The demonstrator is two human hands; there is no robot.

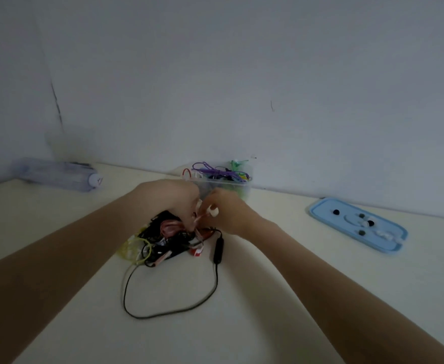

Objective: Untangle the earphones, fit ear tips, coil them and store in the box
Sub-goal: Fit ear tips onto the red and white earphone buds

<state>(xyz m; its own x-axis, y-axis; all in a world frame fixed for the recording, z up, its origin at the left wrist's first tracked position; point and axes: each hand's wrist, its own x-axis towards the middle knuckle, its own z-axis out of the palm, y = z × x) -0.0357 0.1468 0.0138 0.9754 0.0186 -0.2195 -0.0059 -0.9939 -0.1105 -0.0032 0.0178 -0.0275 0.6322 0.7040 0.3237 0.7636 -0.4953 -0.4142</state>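
Both hands meet above the middle of the tabletop (268,298), toward its far edge. Left hand (175,199) has fingers curled down, pinching a pink earphone cable (198,219) at the top of the tangled pile. Right hand (227,214) is curled too, fingertips pinching the same pink cable next to the left hand; a white band (213,212) sits on one finger. Tangled earphones pile (163,239) lies right under the hands, mid tabletop: black, pink, yellow and red-white cords mixed together. Yellow loops (135,249) stick out on the pile's left side. A black cable (168,308) with inline remote (218,249) runs out from the pile toward the near edge in a big open loop. Clear box (222,183) stands at the far edge against the wall, just behind the hands, holding purple, green and other coloured cords; a red loop hangs over its left rim. Blue lid (357,227) lies flat near the right far edge, well apart from the pile, with small dark and white ear tips (370,223) on it. Translucent container (55,174) lies at the far left corner, blurry.
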